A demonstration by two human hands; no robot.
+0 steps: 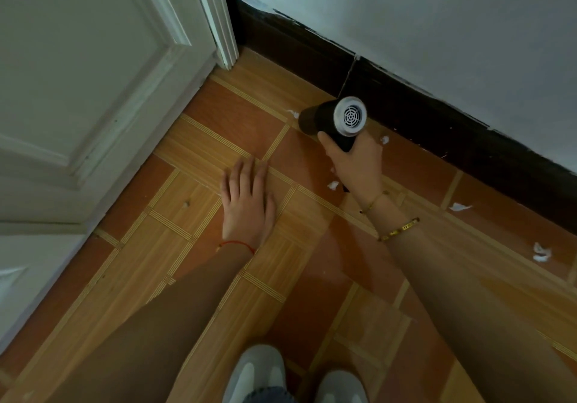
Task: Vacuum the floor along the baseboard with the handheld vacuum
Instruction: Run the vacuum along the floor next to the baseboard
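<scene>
My right hand (356,160) grips the handle of a black handheld vacuum (327,121) with a grey vented rear cap. Its nozzle end points left and down at the wood-pattern floor (237,115), close to a white paper scrap (293,113). The dark baseboard (406,99) runs diagonally just behind the vacuum. My left hand (248,198) rests flat on the floor, fingers straight, to the left of the vacuum. More white scraps lie along the baseboard: one by my right hand (385,140), one under my wrist (333,184), others farther right (459,206) (541,252).
A white panelled door (87,74) and its frame (218,18) fill the left side, meeting the baseboard at the corner. A pale wall (437,12) rises above the baseboard. My two grey shoes (256,374) (340,387) stand at the bottom edge.
</scene>
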